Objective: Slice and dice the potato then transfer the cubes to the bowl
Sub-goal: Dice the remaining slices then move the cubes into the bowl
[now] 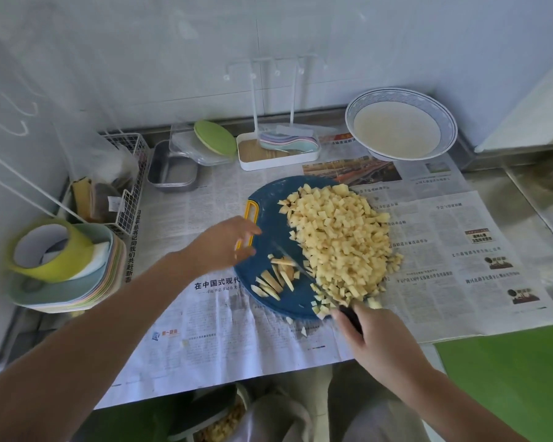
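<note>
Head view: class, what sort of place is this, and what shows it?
Probably a kitchen counter: a cutting board heaped with diced potato, a knife gripped in the right hand, and a bowl by the wall.

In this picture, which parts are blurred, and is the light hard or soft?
Head view: the left hand is smeared by motion, and the tape roll at the left edge is blurred; the potato cubes and the bowl look fairly sharp; light is soft and even, without hard shadows; the wide lens bends lines near the edges.
</note>
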`<state>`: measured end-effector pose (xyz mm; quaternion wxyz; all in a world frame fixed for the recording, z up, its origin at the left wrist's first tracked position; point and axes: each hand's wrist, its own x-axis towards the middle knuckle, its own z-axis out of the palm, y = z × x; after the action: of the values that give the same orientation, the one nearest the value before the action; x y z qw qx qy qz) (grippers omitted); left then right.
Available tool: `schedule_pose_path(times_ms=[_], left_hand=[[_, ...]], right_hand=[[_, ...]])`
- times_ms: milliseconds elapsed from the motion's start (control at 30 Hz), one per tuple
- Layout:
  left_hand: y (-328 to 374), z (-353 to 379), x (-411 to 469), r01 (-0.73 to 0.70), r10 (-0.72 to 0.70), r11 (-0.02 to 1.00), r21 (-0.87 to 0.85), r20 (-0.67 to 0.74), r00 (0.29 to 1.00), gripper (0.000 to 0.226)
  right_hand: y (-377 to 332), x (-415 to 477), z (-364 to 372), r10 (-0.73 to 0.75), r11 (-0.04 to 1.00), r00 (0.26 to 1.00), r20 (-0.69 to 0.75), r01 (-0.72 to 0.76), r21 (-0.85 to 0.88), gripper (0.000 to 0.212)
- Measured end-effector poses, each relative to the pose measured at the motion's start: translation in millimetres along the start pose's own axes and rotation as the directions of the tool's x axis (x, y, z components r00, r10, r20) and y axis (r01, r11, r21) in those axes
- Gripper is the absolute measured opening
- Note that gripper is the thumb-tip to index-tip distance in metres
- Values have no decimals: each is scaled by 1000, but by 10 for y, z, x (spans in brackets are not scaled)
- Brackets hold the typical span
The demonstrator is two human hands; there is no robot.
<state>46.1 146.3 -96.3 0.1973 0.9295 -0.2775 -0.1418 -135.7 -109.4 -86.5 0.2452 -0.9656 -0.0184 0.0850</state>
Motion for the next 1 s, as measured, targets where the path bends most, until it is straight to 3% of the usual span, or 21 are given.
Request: schedule_pose_path(times_ms=[67,133,233,333,567,700,867,1000], left_hand=[[49,252,-28,-276,273,946,170,38,961,70],[101,479,-12,-440,439,862,254,63,896,91],[72,680,40,-455,445,856,244,100,890,96],[13,835,12,-440,451,876,195,-11,893,76],[-2,996,-90,-303,323,946,113,-291,900,46],[153,1176,-218,-103,83,994,-23,-433,898,37],[489,1328,-278,137,-201,978,-157,-535,821,28],[532,1279,-285,172,-272,954,-247,-461,844,57]], right_hand=[[40,-15,5,85,990,995,-48,-79,115,38],[48,8,-1,144,974,988,-58,-131,182,38],[19,12,-6,167,966,985,-49,-153,208,37],[2,8,0,174,968,984,-34,-165,190,35],[9,16,149,181,975,983,-16,-177,132,38],[-88,-36,272,214,946,977,23,-213,243,42],[-217,-48,459,247,929,967,61,-255,268,43],[-281,1,502,259,950,964,59,-265,165,40]])
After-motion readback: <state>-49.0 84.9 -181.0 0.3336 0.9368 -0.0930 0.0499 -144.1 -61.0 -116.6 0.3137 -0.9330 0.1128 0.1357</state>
